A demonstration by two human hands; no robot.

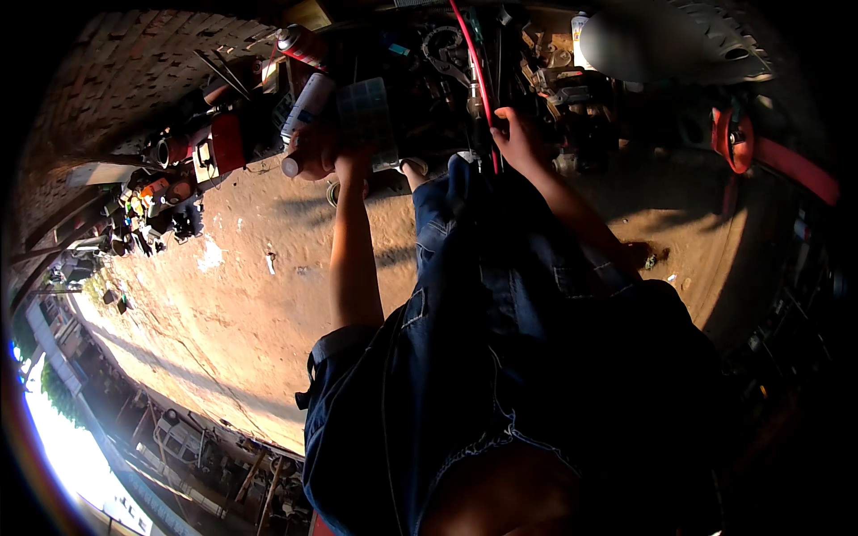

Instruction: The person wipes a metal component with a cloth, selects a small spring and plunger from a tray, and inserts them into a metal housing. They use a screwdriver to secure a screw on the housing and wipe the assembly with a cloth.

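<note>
My left hand (353, 159) reaches to the cluttered bench edge, beside a brown bottle (308, 163) with a pale cap. Its fingers are lost in shadow, so whether they touch the bottle or the translucent greenish case (365, 103) just beyond is unclear. A pinkish-red hose (483, 76) comes down from the far edge, past a metal fitting (474, 100). Right beside the hose is my right hand (520, 143), thumb and forefinger apart with a gap between them. I cannot make out anything in its grasp.
Dark tools and metal parts (559, 85) crowd the bench. A white spray can (308, 103) and a red can (302, 45) stand at the left. A large grey rounded panel (661, 45) lies at the far right, above a red bracket-like part (735, 141). Small items litter the dirt floor (259, 295).
</note>
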